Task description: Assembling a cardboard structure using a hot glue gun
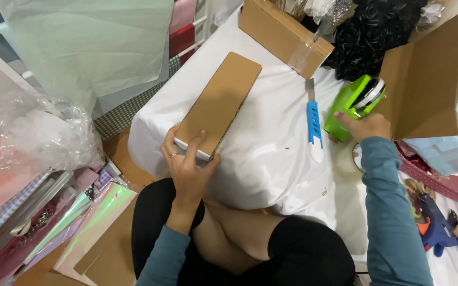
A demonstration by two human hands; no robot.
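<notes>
A flat brown cardboard piece (219,103) with rounded corners is gripped at its near end by the left hand (187,168), the fingers (171,150) being curled around the edge while the thumb is pressed on top; the rest of the board is stretched away from the fingers across the white-covered counter (271,159). A green tape dispenser (353,103) is touched by the right hand (367,127), whose fingers are closed over its near end (how firmly it is held cannot be told). Just to the left of those fingers, a blue-and-white utility knife (314,124) is laid on the cloth, its blade pointed away. Beyond the right hand's fingers an open cardboard box (425,79) is stood, with black artificial roses (377,32) behind it. A taped cardboard flap (284,34) is seen past the board's far end. Well to the right of the fingers, a blue glue gun (441,230) is lying; iridescent wrapping sheets (88,225) are stacked to the left of the left hand's fingers.
</notes>
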